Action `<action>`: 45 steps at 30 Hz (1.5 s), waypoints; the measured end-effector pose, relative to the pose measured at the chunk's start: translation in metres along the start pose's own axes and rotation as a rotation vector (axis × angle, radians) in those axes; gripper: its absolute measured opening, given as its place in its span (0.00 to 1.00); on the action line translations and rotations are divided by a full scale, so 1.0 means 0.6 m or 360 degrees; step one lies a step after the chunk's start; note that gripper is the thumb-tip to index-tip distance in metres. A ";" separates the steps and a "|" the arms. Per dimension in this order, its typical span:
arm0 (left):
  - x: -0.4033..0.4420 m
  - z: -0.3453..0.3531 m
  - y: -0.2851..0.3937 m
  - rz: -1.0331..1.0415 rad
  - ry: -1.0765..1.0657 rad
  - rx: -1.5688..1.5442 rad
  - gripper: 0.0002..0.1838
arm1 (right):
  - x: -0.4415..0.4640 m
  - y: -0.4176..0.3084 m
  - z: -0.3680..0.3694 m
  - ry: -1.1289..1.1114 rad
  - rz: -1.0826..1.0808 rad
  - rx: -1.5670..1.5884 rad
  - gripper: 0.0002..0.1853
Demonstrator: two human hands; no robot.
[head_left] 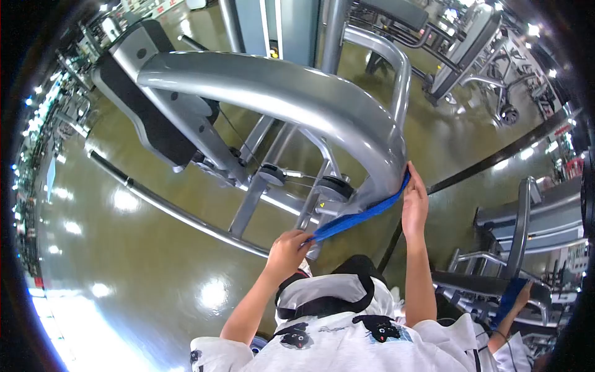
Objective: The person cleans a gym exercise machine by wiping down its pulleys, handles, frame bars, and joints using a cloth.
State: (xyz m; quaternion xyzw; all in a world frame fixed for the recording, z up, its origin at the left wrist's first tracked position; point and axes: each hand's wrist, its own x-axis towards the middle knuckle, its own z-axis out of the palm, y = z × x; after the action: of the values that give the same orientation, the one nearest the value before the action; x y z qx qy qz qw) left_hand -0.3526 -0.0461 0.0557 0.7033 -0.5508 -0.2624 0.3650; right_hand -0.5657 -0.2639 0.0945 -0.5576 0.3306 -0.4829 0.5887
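Observation:
A blue cloth (359,218) is stretched between my two hands, passing along the underside of a thick, curved silver tube (279,87) of a gym machine. My left hand (288,253) pinches the cloth's lower left end between thumb and fingers. At the other end, my right hand (415,208) holds the cloth beside the tube's lower bend, its fingers pointing up and fairly straight. The cloth seems to touch the tube near the right hand; contact along its middle is hard to make out.
A black padded backrest (139,105) is at the machine's upper left. Pulleys (334,186) and cables sit below the tube. A long silver floor bar (180,214) runs to the left. At lower right, a person's hand (520,296) with blue cloth shows, apparently a reflection.

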 end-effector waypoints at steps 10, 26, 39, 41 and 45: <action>0.027 -0.041 0.063 -0.0219 0.0390 0.0365 0.11 | 0.018 0.005 -0.037 0.0273 -0.0406 -0.0983 0.12; 0.159 0.094 0.121 -0.0413 0.0560 -0.0495 0.12 | 0.183 -0.005 -0.085 0.0244 -0.0121 -0.0511 0.11; 0.211 0.191 0.143 -0.1129 0.0658 -0.2096 0.18 | 0.188 0.042 -0.020 -0.0869 0.1022 0.0230 0.31; 0.212 0.197 0.159 -0.1186 0.0830 -0.2404 0.13 | 0.192 0.061 -0.028 -0.0946 0.1003 0.0223 0.31; 0.180 0.248 0.084 -0.1081 0.0814 -0.2231 0.22 | 0.198 0.117 -0.052 -0.1051 0.0687 0.0126 0.33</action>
State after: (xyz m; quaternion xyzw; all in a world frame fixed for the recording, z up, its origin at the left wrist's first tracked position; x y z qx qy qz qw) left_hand -0.4691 -0.1901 0.0113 0.4785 0.0843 -0.4735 0.7347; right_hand -0.5432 -0.3916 0.0386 -0.5774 0.2143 -0.1551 0.7724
